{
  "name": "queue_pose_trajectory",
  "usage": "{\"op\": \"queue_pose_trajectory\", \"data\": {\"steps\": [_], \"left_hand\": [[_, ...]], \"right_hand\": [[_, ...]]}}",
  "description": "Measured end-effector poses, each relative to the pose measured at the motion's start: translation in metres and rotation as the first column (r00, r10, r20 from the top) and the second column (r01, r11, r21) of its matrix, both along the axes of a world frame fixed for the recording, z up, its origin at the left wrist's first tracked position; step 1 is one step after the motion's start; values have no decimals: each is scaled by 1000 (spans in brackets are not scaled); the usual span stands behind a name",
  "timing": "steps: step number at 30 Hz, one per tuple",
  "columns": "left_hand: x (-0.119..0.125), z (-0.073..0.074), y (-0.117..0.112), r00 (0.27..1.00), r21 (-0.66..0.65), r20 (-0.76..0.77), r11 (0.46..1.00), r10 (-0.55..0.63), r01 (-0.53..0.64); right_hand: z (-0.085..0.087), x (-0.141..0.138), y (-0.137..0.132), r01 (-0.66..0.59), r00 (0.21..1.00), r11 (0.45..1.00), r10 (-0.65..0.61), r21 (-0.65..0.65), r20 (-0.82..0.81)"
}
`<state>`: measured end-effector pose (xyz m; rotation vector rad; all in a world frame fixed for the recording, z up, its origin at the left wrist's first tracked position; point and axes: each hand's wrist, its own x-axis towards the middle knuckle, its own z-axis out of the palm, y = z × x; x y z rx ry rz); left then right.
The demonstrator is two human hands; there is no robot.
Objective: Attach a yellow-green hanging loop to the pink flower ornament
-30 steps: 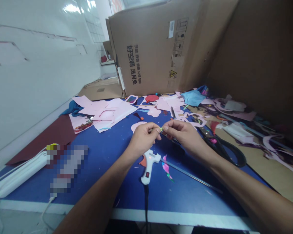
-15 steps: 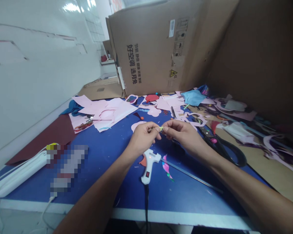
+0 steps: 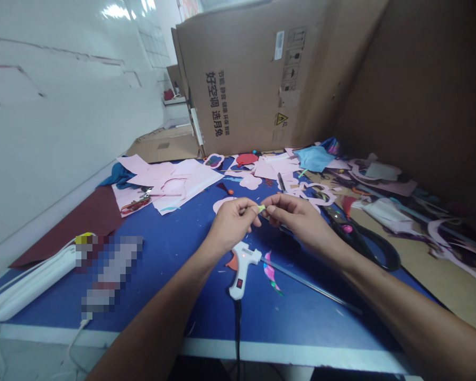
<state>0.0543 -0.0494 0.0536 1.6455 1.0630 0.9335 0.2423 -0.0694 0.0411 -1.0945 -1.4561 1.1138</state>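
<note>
Two hands met over a small yellow-green piece [image 3: 261, 209] above a blue table [image 3: 154, 275]

In the head view, the person's left hand [image 3: 238, 219] was nearly closed, thumb and forefinger pinching one end of the small yellow-green piece. The right hand [image 3: 295, 212] came at it from the other side, its thumb and forefinger brought together on the opposite end, the remaining fingers curled in. The piece was up off the surface, between the two sets of fingertips and over the middle of the table.

Just below the hands, toward the near edge, I saw a white glue gun [image 3: 241, 270] with a small red light showing; its black cord [image 3: 238, 328] ran over that edge. A clear glue stick [image 3: 313, 286] reached from the gun toward the near right corner, and a pink patterned scrap [image 3: 268, 271] lay beside it.

Black-handled scissors [image 3: 391, 259] rested by the right edge, partly behind the right forearm. Pink sheets [image 3: 198, 172] were spread toward the far left corner, near a maroon sheet [image 3: 83, 222] along the left edge. A white power strip [image 3: 35, 286] lay by the near left corner. At the far edge stood a large cardboard box [image 3: 254, 90].
</note>
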Motion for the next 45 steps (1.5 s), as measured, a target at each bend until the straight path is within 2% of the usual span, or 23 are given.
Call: {"op": "queue_pose_trajectory", "data": {"steps": [9,17,26,34,45], "left_hand": [[-1,0,-1,1000,8,-7,1000,-2,2],[0,-1,0,1000,31,-13,999,-21,22],[0,-3,1,999,24,-24,999,-26,26],[-1,0,1,1000,12,-16,1000,5,-5],[0,-3,0,1000,3,-4,1000,-29,29]], "right_hand": [[0,-1,-1,-6,1000,1000,6,-6,10],[-1,-2,0,18,999,1000,-18,0,-48],[-2,0,1,11,1000,1000,-11,23,-19],[0,1,0,33,997,999,-34,-25,-65],[-1,-1,0,32,998,999,-33,-14,-50]]}}
